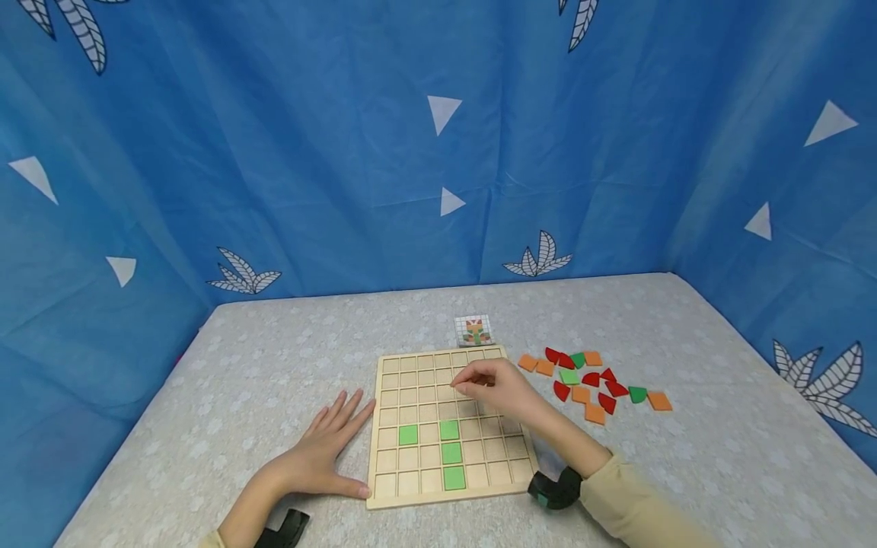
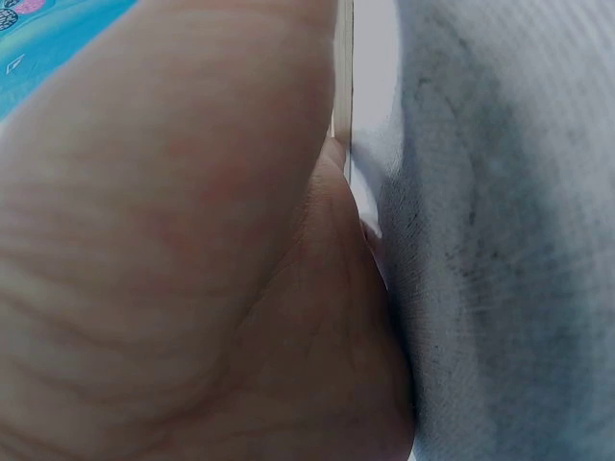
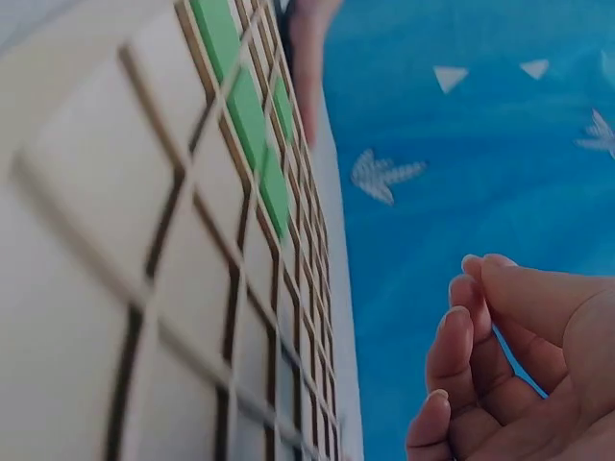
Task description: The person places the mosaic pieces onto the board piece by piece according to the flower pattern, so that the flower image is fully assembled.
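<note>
A: State the position of the board (image 1: 408,459).

B: Found flat on the desk (image 1: 274,365), between both hands, with four green tiles (image 1: 451,453) in its grid: three in one column, one apart to the left.

A: And the hands?

B: Left hand (image 1: 329,445): spread, touching the board's left edge. Right hand (image 1: 499,384): above the grid, thumb and fingertips pressed together, with nothing visible between.

A: Report the chief risk.

B: Judged chief: sideways shift of the board, caused by too hard a push from the left hand. Possible result: a bump against the pattern card (image 1: 473,330) at the far edge.

A: Any concern on the right?

B: Yes. Noted over or just beside the near right corner: a black wrist mount (image 1: 556,488); contact not determinable. Possible snag there, caused by a lowered forearm, jolting tiles loose.

A: And the loose pieces (image 1: 581,395)?

B: Seen right of the board, orange, red and green, partly crowded. Possible wrong pick, caused by close-lying shapes; possible scatter, caused by a sweeping sleeve (image 1: 637,502).
</note>
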